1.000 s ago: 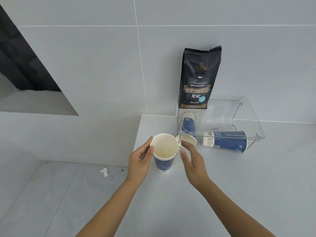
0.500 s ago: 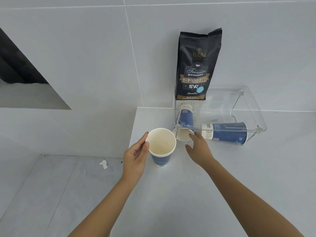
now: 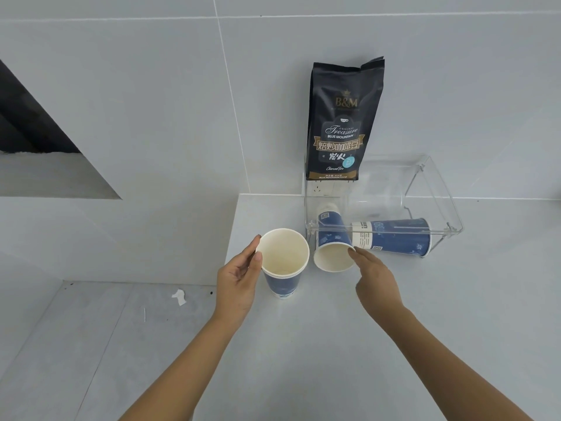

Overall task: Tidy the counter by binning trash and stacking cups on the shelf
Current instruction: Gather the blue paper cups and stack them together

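Note:
My left hand (image 3: 239, 281) grips an upright blue paper cup (image 3: 283, 262) by its left side; two rims show, so it looks like nested cups. A second blue cup (image 3: 332, 241) lies tipped under the clear acrylic shelf (image 3: 437, 205), mouth toward me. My right hand (image 3: 373, 275) touches that cup's rim with its fingertips, without a full grip. A stack of blue cups (image 3: 394, 237) lies on its side under the shelf, to the right.
A black coffee bag (image 3: 343, 123) stands on the shelf against the tiled wall. The white counter (image 3: 334, 344) ends at a left edge; below it lies the floor with a scrap of white paper (image 3: 179, 296). A wall socket (image 3: 318, 188) sits behind the shelf.
My right hand went forward to the tipped cup and now rests on its rim. The left hand still holds the upright cup in about the same place.

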